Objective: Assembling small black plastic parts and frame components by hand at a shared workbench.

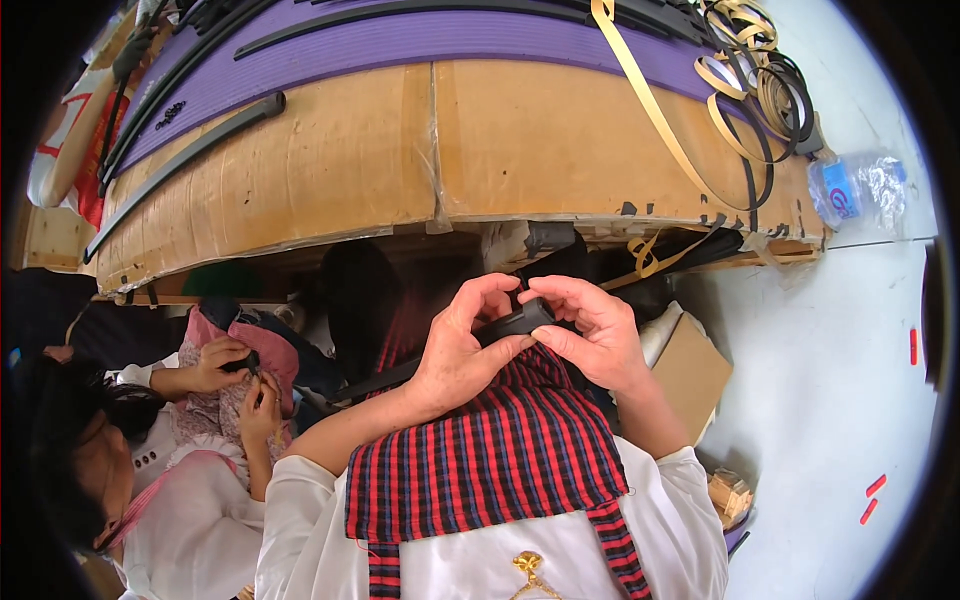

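In front of my chest, above the striped red and black apron [490,455], both hands grip a black strip [515,325] that looks like a strap or belt. My left hand [465,340] pinches it between thumb and fingers, while its long part runs down to the left under my wrist. At the strip's thicker, blunt end is my right hand [592,330], its thumb pressed on the near side and its fingers curled over the top. Fingertips of both hands nearly meet there; whether a smaller piece is between them I cannot tell.
Ahead stands a cardboard-covered table [330,150] with a purple mat [400,45], black strips [190,165] and looped tan bands [745,95]. A plastic bottle [860,190] lies right of it. At left a co-worker [190,500] holds a small black piece [245,362]. Red bits [876,486] dot the floor.
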Available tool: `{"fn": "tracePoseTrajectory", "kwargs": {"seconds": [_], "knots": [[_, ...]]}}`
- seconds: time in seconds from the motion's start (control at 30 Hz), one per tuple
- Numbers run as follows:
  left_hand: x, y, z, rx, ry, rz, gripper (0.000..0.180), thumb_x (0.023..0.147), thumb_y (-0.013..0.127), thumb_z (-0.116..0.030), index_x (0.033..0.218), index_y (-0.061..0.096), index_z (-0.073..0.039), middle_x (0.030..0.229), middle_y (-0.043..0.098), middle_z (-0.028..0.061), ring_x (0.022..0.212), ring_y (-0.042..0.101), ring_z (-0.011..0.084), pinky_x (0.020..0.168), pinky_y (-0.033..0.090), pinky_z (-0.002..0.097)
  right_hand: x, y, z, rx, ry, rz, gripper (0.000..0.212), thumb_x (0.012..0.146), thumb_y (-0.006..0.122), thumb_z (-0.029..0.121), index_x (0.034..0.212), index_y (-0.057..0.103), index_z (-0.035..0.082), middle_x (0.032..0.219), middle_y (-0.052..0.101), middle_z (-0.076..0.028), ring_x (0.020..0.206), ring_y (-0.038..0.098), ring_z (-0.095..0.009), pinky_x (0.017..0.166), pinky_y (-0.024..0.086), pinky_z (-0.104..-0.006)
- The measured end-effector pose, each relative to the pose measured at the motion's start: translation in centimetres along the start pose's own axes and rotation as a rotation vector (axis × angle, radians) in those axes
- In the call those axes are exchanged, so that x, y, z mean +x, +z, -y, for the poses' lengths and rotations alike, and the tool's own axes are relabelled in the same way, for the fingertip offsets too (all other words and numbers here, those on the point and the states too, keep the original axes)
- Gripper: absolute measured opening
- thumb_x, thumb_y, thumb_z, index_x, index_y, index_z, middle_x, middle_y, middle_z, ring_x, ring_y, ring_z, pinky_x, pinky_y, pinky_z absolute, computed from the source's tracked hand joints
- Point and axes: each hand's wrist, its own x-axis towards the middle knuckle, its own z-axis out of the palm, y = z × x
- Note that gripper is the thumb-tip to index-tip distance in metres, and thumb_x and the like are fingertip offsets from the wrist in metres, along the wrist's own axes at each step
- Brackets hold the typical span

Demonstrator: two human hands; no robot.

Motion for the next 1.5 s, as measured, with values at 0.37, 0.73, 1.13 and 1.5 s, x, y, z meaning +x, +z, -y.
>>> {"fn": "tracePoseTrajectory", "kwargs": {"seconds": [0.37,0.73,1.13,1.5], "knots": [[0.0,-0.2,0.0,0.077,-0.029,-0.018,0.041,0.07,0.068,-0.003,0.105,0.046,-0.004,0.079,0.053,0.0037,0.074,0.053,0.0115,0.067,0.044,0.0249,-0.3,-0.7,-0.5,0.009,0.058,0.035,0.037,0.079,0.056,-0.002,0.115,0.046,-0.002,0.1,0.055,-0.008,0.087,0.054,-0.011,0.074,0.046,-0.0233],[1.0,-2.9,-0.1,0.098,0.061,0.092,0.026,0.085,0.053,-0.016,0.105,0.053,0.002,0.087,0.059,0.0076,0.075,0.056,0.012,0.068,0.045,0.0235,2.4,0.6,0.2,0.065,0.008,0.041,0.033,0.081,0.054,-0.003,0.113,0.047,-0.001,0.091,0.057,-0.005,0.078,0.054,-0.008,0.068,0.045,-0.0208],[3.1,-5.7,-2.0,-0.626,-0.327,0.394,0.032,0.089,0.044,-0.031,0.098,0.049,0.0,0.075,0.059,0.01,0.055,0.053,0.0125,0.047,0.043,0.0214,3.6,2.2,2.0,0.046,-0.052,0.001,0.029,0.083,0.052,0.001,0.111,0.047,-0.003,0.075,0.058,-0.005,0.066,0.054,-0.008,0.061,0.045,-0.0212],[3.4,-5.8,-1.1,-0.703,-0.355,0.469,0.031,0.09,0.041,-0.034,0.091,0.049,-0.005,0.062,0.054,0.007,0.043,0.044,0.01,0.041,0.036,0.0206,3.7,2.4,1.9,0.042,-0.02,-0.006,0.026,0.084,0.052,0.002,0.109,0.049,-0.002,0.077,0.059,-0.006,0.066,0.054,-0.009,0.061,0.046,-0.0211]]}}
